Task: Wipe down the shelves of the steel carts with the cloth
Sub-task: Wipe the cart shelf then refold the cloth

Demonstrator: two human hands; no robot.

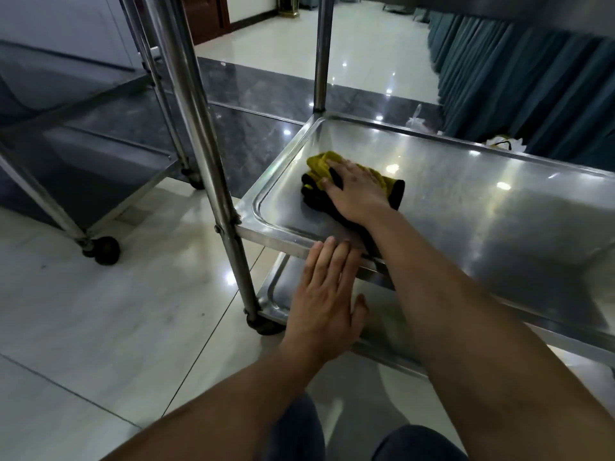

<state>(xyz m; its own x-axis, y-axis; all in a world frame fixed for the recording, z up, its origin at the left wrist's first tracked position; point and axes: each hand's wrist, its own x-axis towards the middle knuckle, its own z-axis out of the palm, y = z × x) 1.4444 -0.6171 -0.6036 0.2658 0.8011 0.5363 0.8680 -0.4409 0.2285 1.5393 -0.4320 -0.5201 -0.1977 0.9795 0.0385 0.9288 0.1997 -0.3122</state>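
Here we see:
Right hand (357,191): fingers spread flat, pressing the crumpled yellow-and-black cloth (319,168).
Cloth: near the left end of the shiny steel cart's middle shelf (466,201).
Left hand (327,294): fingers straight together, touching that shelf's front rim.

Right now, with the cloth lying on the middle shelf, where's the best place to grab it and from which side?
Probably from above, at the bunched yellow folds of the cloth at its far left end. They stand up off the middle shelf, while the rest lies flat under the right hand, which presses it with straight fingers.
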